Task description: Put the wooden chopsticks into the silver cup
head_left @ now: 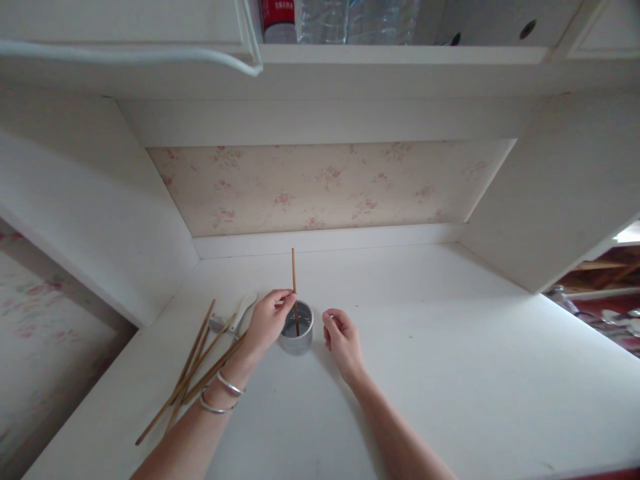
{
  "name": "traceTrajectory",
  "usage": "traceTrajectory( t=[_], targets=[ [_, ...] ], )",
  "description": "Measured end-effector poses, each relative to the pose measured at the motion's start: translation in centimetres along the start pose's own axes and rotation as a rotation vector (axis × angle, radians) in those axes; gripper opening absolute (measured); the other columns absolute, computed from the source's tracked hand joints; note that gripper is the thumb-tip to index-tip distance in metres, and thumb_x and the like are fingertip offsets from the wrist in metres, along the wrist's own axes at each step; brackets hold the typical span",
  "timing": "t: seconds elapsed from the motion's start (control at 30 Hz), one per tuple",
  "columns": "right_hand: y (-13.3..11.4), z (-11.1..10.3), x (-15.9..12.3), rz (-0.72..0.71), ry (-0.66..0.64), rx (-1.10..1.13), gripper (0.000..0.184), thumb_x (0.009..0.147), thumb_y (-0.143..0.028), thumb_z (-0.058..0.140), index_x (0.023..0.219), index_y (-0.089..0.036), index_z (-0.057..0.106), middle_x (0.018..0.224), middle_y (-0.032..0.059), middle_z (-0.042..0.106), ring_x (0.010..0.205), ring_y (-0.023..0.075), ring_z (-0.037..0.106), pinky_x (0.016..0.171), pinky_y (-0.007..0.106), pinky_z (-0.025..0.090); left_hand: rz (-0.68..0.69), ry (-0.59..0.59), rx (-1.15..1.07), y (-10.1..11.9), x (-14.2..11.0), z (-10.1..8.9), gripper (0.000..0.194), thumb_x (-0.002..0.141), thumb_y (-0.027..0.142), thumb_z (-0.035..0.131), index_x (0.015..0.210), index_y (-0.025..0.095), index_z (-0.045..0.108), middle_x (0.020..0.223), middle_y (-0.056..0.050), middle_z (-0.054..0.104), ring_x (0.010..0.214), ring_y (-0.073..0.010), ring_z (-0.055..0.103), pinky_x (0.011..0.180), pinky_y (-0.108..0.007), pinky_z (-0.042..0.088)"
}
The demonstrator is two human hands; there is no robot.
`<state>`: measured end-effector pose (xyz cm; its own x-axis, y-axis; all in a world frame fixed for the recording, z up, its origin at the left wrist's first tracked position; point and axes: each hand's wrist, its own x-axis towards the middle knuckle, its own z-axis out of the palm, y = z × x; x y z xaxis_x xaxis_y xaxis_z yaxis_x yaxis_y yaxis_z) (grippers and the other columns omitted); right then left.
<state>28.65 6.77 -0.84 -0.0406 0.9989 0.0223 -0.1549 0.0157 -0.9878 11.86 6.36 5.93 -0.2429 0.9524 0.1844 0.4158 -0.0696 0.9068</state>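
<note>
My left hand (pixel 270 319) pinches a wooden chopstick (pixel 294 270) between thumb and fingers. The chopstick stands nearly upright, its lower end inside a grey cylindrical holder (pixel 296 345) with an open top. To the right of that holder, apart from it, my right hand (pixel 344 343) is loosely curled closed, and nothing shows in its fingers. Several loose chopsticks (pixel 193 365) lie crossed on the white surface left of my left hand and partly behind its forearm. Beside them is a white spoon (pixel 243 311), partly covered by my hand, and a small metal utensil (pixel 217 325).
The white countertop (pixel 425 360) is enclosed by side panels and a back with floral wallpaper (pixel 330 187). Overhead, a shelf (pixel 400 55) holds clear plastic bottles (pixel 323 20) and a red-labelled item (pixel 279 13). A white cable (pixel 125 53) runs along the upper left.
</note>
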Motion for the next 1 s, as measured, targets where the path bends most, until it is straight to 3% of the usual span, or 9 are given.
traceTrajectory(
  t=[0.3,0.73,0.87,1.0],
  targets=[
    [-0.2,0.1,0.0,0.013,-0.012,0.009,0.031,0.083,-0.049,0.059,0.088,-0.019,0.060,0.051,-0.0084,0.045,0.043,0.0082,0.038,0.040,0.018,0.031,-0.063,-0.062,-0.084,0.0,-0.3,-0.4,0.035,0.082,0.049,0.062,0.096,0.019,0.070,0.096,-0.006,0.075,0.090,-0.0216,0.069,0.083,-0.031,0.051],
    [-0.4,0.2,-0.1,0.027,-0.041,-0.012,0.032,0.082,-0.050,0.059,0.085,-0.019,0.060,0.051,-0.0082,0.046,0.042,0.0083,0.038,0.040,0.019,0.031,-0.088,-0.044,-0.044,0.8,-0.7,-0.9,0.031,0.082,0.045,0.061,0.095,0.017,0.067,0.095,-0.007,0.073,0.092,-0.0224,0.067,0.086,-0.033,0.049],
    [-0.4,0.2,-0.2,0.023,-0.048,-0.028,0.032,0.083,-0.050,0.058,0.085,-0.018,0.060,0.051,-0.0077,0.047,0.042,0.0083,0.038,0.040,0.019,0.031,-0.101,-0.051,-0.173,0.8,-2.0,-1.3,0.042,0.085,0.051,0.057,0.109,0.017,0.062,0.114,-0.010,0.069,0.111,-0.0239,0.062,0.099,-0.035,0.044],
    [-0.4,0.2,-0.3,0.035,-0.051,-0.027,0.034,0.083,-0.052,0.058,0.088,-0.019,0.059,0.052,-0.0077,0.047,0.042,0.0085,0.038,0.039,0.019,0.030,-0.077,-0.066,-0.382,-0.7,-4.9,-0.8,0.072,0.079,0.051,0.065,0.138,0.019,0.039,0.145,-0.013,0.046,0.134,-0.0261,0.044,0.110,-0.037,0.036]
  ],
)
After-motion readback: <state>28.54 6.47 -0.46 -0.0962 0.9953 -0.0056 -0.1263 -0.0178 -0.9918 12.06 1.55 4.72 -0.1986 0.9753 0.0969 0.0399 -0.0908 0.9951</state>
